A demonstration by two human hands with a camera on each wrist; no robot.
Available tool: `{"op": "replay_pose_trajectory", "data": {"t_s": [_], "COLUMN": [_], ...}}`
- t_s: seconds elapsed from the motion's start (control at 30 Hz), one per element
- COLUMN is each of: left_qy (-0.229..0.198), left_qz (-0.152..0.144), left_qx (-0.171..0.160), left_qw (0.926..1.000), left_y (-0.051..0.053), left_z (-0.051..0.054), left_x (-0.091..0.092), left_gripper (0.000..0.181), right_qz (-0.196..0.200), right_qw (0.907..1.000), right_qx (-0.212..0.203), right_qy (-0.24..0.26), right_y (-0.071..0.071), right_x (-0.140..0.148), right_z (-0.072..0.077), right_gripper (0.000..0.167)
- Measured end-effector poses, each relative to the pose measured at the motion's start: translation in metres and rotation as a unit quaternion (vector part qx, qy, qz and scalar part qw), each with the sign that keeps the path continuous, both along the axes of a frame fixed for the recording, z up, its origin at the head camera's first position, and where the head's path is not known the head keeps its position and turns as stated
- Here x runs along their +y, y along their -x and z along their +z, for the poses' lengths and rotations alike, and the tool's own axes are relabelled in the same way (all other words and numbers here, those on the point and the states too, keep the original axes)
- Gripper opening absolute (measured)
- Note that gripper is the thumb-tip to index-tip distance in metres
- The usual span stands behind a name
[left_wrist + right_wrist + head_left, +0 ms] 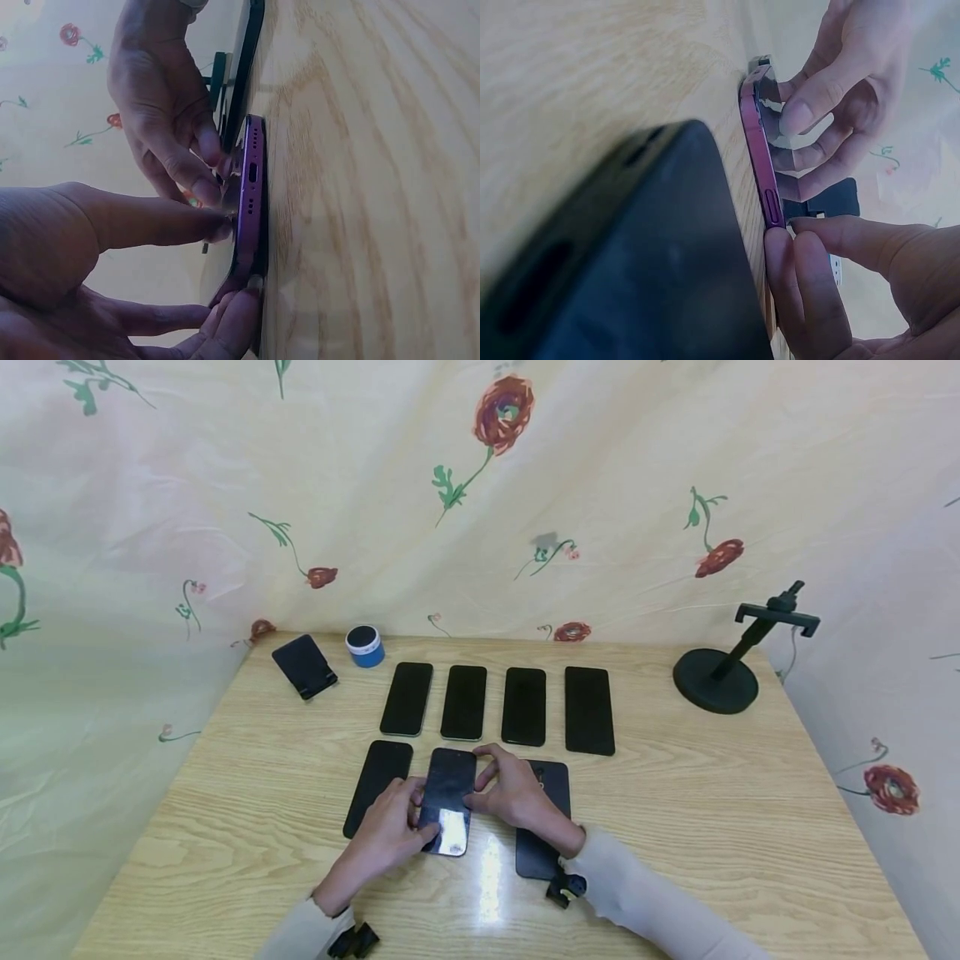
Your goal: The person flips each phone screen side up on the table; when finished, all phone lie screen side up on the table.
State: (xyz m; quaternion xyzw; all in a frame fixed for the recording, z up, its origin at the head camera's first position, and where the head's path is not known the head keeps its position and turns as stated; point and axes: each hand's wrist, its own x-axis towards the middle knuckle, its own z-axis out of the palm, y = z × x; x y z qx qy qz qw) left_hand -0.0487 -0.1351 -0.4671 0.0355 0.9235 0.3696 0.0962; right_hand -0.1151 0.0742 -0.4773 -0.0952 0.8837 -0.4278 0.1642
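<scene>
A smartphone (449, 793) with a dark, glossy screen and a purple frame lies face up at or just above the tabletop. My left hand (388, 828) grips its left edge, thumb on the lower screen and fingers along the side. On the opposite edge, my right hand (512, 787) holds the phone between thumb and fingers. The left wrist view shows the purple bottom edge (253, 176) with its charging port. Left of it lies a black phone (377, 785), partly behind my left hand. A dark phone (542, 852) lies under my right wrist, its back up.
Behind the hands, several black phones stand in a row, from one at left (407, 698) to a larger one at right (589, 710). Farther back are a black folding stand (304, 666), a blue-and-white round speaker (365, 647) and a black round-based holder (716, 681). A flowered cloth (390, 468) hangs behind the wooden table (712, 827).
</scene>
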Motion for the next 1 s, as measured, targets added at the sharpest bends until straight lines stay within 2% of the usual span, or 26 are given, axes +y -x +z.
{"op": "replay_pose_trajectory", "data": {"t_s": [0.27,0.67,0.9,1.0], "left_qy": [0.018,0.015,0.024,0.031], "left_qz": [0.005,0.004,0.009,0.015], "left_qx": [-0.007,0.001,0.0,0.005], "left_qw": [0.9998,0.9999,0.9997,0.9994], "left_y": [0.001,0.001,0.001,0.0], "left_z": [0.001,0.003,0.003,0.004], "left_x": [0.002,0.002,0.003,0.004], "left_gripper": [0.068,0.07,0.071,0.073], "right_qz": [0.003,-0.015,0.015,0.026], "right_qw": [1.0,0.9998,0.9966,0.9953], "right_qx": [0.002,0.003,-0.033,-0.039], "right_qy": [0.004,0.009,0.075,0.084], "right_y": [-0.001,-0.004,-0.011,-0.014], "right_x": [0.0,0.002,0.013,0.019], "right_z": [0.0,0.001,0.007,0.011], "right_gripper": [0.071,0.075,0.078,0.078]}}
